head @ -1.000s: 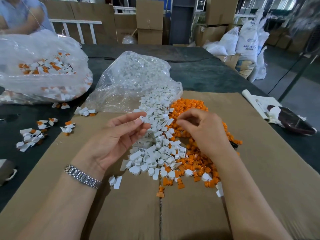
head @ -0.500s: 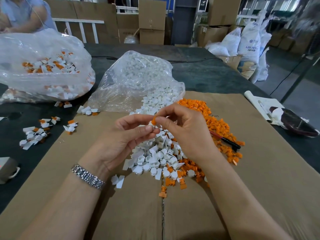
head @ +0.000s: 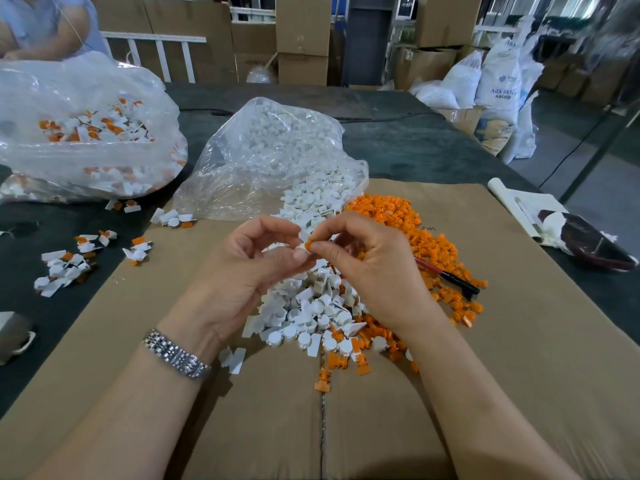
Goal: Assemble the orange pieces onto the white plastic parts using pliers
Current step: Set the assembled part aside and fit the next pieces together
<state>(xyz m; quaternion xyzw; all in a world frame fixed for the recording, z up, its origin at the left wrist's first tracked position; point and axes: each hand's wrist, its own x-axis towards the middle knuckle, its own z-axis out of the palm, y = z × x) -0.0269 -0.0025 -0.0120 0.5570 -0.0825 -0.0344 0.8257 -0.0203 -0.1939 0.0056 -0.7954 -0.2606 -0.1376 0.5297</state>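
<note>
My left hand pinches a small white plastic part between thumb and fingers above the piles. My right hand pinches an orange piece against that white part; the two touch. Below the hands a heap of white parts spills across the cardboard sheet. A heap of orange pieces lies to its right. Pliers with red and black handles rest on the orange heap, partly hidden behind my right hand.
A clear bag of white parts lies open behind the piles. A second bag with assembled parts sits far left, with loose assembled parts on the dark table. Another person's arm is at the far left. A dark dish sits right.
My right hand rose from the orange heap with an orange piece and met the white part in my left hand. Both hands came together above the piles, uncovering the pliers.
</note>
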